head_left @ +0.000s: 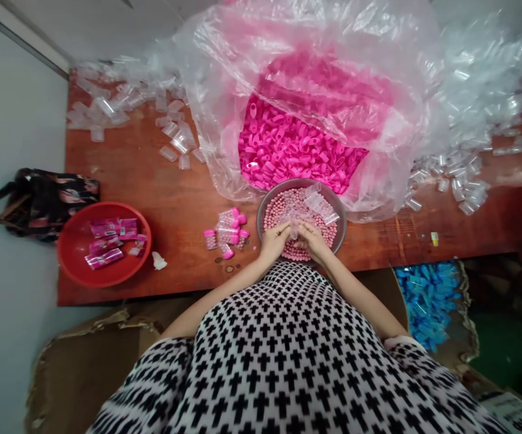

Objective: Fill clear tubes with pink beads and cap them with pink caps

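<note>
Both my hands meet over a grey bowl [343,226] of round pink beads [283,205]. My left hand [275,239] and my right hand [311,237] are closed around a small clear plastic container [294,229], whose far part shows between the fingers. More clear containers [322,204] lie on the beads at the bowl's far right. To the left of the bowl, several bead-filled containers with pink caps [228,231] sit in a small pile on the wooden table [184,253].
Beyond the bowl, a large clear plastic bag [216,150] holds many pink caps [288,147]. Loose clear containers [464,175] spread on both sides. At left are a red basin [73,265] with pink packets and a dark floral bag [30,202]. A carton of blue pieces [428,301] stands below, right.
</note>
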`<state>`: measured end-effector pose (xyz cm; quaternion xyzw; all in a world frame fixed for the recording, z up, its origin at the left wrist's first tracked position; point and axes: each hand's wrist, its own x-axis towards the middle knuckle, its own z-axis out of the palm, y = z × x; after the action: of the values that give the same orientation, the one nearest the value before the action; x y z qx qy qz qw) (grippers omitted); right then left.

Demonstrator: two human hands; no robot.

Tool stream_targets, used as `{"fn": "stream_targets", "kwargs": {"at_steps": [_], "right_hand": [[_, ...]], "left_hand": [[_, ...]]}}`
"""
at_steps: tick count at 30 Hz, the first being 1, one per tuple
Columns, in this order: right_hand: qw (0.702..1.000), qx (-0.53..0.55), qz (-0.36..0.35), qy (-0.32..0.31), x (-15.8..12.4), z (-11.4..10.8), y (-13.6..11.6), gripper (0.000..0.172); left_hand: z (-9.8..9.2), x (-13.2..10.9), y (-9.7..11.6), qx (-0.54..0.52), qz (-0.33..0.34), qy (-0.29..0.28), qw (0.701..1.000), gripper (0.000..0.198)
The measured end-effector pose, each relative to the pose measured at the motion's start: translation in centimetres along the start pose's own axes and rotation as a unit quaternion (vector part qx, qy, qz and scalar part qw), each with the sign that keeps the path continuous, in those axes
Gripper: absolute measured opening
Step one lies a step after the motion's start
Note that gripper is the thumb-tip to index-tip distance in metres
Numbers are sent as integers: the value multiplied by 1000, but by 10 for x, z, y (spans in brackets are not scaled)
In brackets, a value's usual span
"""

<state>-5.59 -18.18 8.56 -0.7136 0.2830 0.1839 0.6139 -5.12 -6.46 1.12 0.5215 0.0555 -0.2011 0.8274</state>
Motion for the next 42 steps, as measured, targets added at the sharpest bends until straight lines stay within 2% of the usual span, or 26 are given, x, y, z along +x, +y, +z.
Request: {"fn": "stream_targets", "kwargs": {"at_steps": [3, 5, 8, 11, 14, 17, 19, 21, 23, 24, 27, 28, 30, 33, 36, 39, 42], "right_hand": [[1000, 10, 14, -6, -3, 1, 4, 44], [1000, -1, 10, -8, -3, 1, 5, 39], [999, -34, 0, -21, 1, 1, 3, 30], [995, -92, -18, -44, 6, 2, -1, 27], [983, -159, -34, -79, 15, 5, 1, 27], [971, -215, -56, -92, 28, 6, 9, 31], [961, -253, -78, -87, 41, 5, 15, 30], [948, -291, -102, -80, 55, 3, 18, 21], [936, -324, -124, -66, 69, -2, 18, 22], [930, -337, -134, -55, 75, -6, 17, 25], [916, -368, -157, -22, 84, -19, 8, 30], [912, -375, -164, -14, 84, -24, 4, 30], [906, -384, -179, -4, 78, -32, -2, 30], [902, -382, -201, 16, 64, -42, -6, 28], [904, -368, -212, 44, 49, -48, -5, 29], [908, -357, -210, 64, 42, -54, -9, 33], [903, -365, -213, 76, 47, -58, -26, 35]], "left_hand": [[-5, -6, 4, 21, 2, 6, 1000, 23], [-11, -11, 6, 5, -32, 2, 999, 22], [-22, -22, 6, -58, -120, -54, 990, 26], [-33, -29, 3, -135, -158, -100, 973, 36], [-44, -27, -2, -104, -126, -100, 981, 38], [-60, -17, -4, 12, -43, -81, 996, 38], [-71, -10, -1, 114, 12, -58, 992, 34], [-78, -3, 5, 240, 73, -47, 967, 28], [-76, 5, 14, 368, 126, -61, 919, 24], [-71, 10, 18, 434, 140, -83, 886, 24], [-49, 25, 25, 580, 151, -167, 783, 27], [-40, 31, 24, 601, 155, -191, 760, 27], [-22, 42, 18, 609, 168, -228, 741, 24], [2, 55, 1, 593, 179, -267, 738, 19], [17, 63, -15, 564, 184, -279, 755, 21], [19, 66, -21, 518, 187, -270, 790, 24], [10, 63, -18, 454, 198, -271, 825, 16]]}}
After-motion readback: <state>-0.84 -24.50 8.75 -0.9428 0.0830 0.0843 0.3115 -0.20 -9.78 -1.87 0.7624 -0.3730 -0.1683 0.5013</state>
